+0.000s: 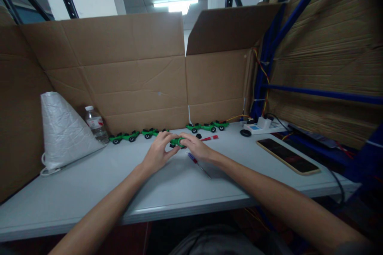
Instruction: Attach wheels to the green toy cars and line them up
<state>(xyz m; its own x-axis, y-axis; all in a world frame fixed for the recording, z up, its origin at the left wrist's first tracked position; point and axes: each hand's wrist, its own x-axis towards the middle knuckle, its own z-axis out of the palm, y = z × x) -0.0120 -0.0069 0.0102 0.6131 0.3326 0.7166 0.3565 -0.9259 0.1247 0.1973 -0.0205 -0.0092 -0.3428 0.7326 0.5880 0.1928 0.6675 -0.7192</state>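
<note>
The left arm (116, 200) enters at the lower left and slants up and inward, its wrist nearly in line with the forearm. The right arm (269, 187) comes in from the lower right, stretched long and slanting up to the left. Both reach over the front edge of the table (98, 191), and the hands meet just left of the middle.

Between them is the toy (177, 142), a small green thing with dark parts, gripped from both sides and partly covered by fingers. The left hand (158, 152) curls around its left side, fingers arched over the top and thumb stretched along below, pointing right. The right hand (196, 148) pinches its right end, back of the hand upward, fingers bent in to the left; where its thumb presses is too small to tell.

Just below the right hand lies a blue-handled screwdriver (193, 158), its shaft pointing down to the right. A red tool (211, 138) lies just beyond that hand. Green cars stand farther back: two at the left (124, 137), near the bottle (97, 124), and a group (206, 127) at the right. The phone (287, 156) lies well apart, to the right.
</note>
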